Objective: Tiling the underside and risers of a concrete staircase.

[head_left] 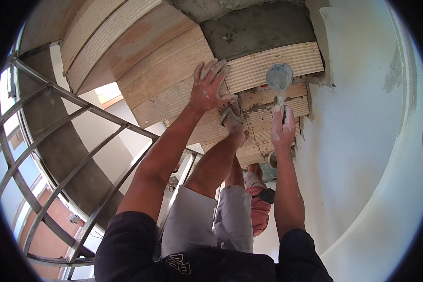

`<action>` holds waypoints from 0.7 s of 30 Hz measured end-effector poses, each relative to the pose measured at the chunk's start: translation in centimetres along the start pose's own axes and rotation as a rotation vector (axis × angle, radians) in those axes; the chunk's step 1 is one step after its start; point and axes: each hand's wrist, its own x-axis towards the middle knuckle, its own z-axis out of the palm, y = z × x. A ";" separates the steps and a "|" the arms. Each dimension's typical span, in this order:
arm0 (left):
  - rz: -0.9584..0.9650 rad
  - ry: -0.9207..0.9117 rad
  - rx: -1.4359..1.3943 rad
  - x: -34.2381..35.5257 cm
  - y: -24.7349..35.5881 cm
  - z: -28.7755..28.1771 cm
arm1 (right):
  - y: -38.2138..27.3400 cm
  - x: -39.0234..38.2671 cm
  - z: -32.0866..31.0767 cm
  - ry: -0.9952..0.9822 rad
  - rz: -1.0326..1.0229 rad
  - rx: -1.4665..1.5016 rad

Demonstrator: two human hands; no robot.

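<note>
A worker in a dark shirt and grey shorts (190,218) bends over a tiled stairway, a mallet (279,76) clamped in the right hand (283,126), fingers wrapped around its handle. The tool's round grey head appears over a pale ribbed tile (249,70) at centre right; whether the two touch cannot be told. The left hand (209,89), fingers spread apart and dusted with residue, is set palm down on wood-toned tiles (169,61) just left of the ribbed piece. On the ribbed tile's far side lies a bed of grey mortar (258,30), and on its near side, wood-toned steps (275,101) are smeared with dark patches. A sandaled foot (232,120) stands near the left hand. A metal railing (66,136) runs along the left, a pale wall (357,117) along the right. Near the worker's legs, another person in a red garment (260,214) is partly hidden.
</note>
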 end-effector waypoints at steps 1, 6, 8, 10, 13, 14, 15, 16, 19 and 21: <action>-0.004 0.009 -0.019 0.0 -0.1 0.0 | 0.0 0.6 0.4 -0.019 -0.001 -0.001; -0.017 0.052 -0.001 -0.2 0.1 0.4 | 0.7 2.0 2.4 -0.050 -0.047 -0.037; -0.027 0.048 -0.037 -0.1 0.1 0.3 | 0.7 1.8 3.0 -0.030 -0.060 -0.012; -0.024 0.039 -0.020 0.0 -0.1 0.2 | 0.8 1.3 3.4 -0.036 -0.031 -0.052; -0.027 0.017 -0.023 -0.2 0.2 0.0 | 1.0 0.3 3.6 -0.052 0.019 -0.039; -0.029 -0.001 -0.024 0.0 0.1 -0.2 | 1.2 0.2 3.6 -0.042 -0.011 0.026; -0.019 0.003 -0.022 0.0 0.2 -0.4 | 1.4 0.0 3.6 -0.044 0.016 0.014; -0.032 0.030 -0.039 0.1 0.6 -0.5 | 1.6 -0.1 3.5 -0.061 0.106 0.156; -0.027 0.033 -0.042 1.5 2.2 -0.2 | 2.2 -0.1 2.5 -0.042 0.194 0.255; -0.013 0.003 -0.023 3.1 3.5 0.3 | 2.2 0.1 1.7 -0.013 0.199 0.216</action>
